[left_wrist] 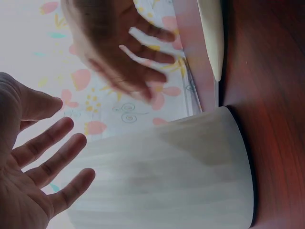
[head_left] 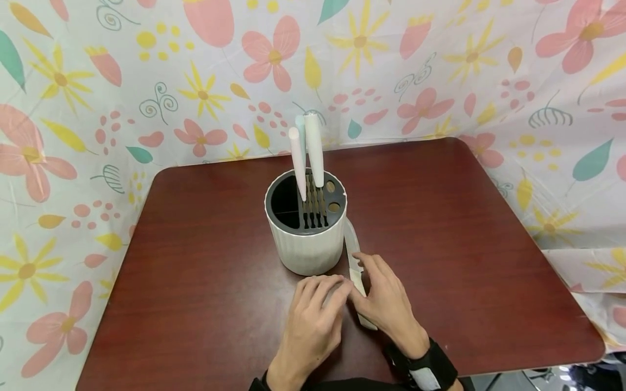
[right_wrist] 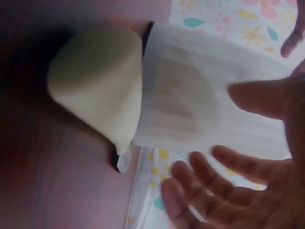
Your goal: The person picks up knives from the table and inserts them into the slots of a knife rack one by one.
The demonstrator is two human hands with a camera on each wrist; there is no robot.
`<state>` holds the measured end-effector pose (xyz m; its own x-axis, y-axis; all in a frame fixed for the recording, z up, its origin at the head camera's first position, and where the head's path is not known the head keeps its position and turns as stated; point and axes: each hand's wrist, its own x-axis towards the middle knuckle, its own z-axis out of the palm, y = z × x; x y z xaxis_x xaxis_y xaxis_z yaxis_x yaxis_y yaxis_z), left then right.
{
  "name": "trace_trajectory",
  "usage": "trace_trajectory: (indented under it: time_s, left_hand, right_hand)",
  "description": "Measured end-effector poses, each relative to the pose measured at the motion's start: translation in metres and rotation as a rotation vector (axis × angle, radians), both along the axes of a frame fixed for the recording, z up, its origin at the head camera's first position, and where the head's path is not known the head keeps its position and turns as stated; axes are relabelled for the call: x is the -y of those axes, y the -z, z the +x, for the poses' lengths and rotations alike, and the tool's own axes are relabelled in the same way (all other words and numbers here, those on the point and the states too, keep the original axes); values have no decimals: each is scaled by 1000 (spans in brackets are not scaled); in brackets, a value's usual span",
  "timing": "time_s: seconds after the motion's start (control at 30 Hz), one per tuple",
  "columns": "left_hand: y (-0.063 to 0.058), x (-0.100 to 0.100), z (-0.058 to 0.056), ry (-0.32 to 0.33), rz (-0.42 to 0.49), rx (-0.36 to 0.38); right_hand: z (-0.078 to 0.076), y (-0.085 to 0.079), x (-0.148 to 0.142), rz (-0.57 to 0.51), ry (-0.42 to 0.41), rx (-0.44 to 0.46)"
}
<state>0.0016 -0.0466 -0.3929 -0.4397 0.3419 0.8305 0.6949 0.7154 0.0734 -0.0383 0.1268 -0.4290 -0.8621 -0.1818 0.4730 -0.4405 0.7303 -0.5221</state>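
A white knife block (head_left: pixel 308 252) with a black slotted top stands upright on the table. Three handles rise from it: a pale pink one (head_left: pixel 296 157), a pale blue one (head_left: pixel 300 127) and a white one (head_left: pixel 314 149). Beside the block, on its right, a knife (head_left: pixel 356 279) lies flat, cream handle towards me. My right hand (head_left: pixel 388 301) hovers over that knife, fingers spread; in the right wrist view its fingers are apart from the handle (right_wrist: pixel 97 86). Just in front of the block is my left hand (head_left: pixel 313 323), fingers loosely bent, holding nothing.
The dark red-brown table (head_left: pixel 205 260) has rounded corners. A flower-patterned cloth (head_left: pixel 161 81) hangs behind it and along both sides. Beyond the right front edge, some dark and metal things show on the floor.
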Motion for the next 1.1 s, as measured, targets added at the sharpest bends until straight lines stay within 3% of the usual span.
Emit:
trace_trajectory:
  time_s: [0.27, 0.4, 0.77, 1.1]
  left_hand:
    - [0, -1, 2, 102, -60, 22]
    - [1, -1, 3, 115, -75, 34]
    - [8, -2, 6, 129, -148, 76]
    - [9, -1, 8, 104, -197, 102]
  right_hand:
    - [6, 6, 0, 93, 102, 348]
    - [7, 9, 1, 110, 147, 453]
    - [6, 10, 1, 193, 162, 567]
    - [5, 8, 2, 228, 208, 584]
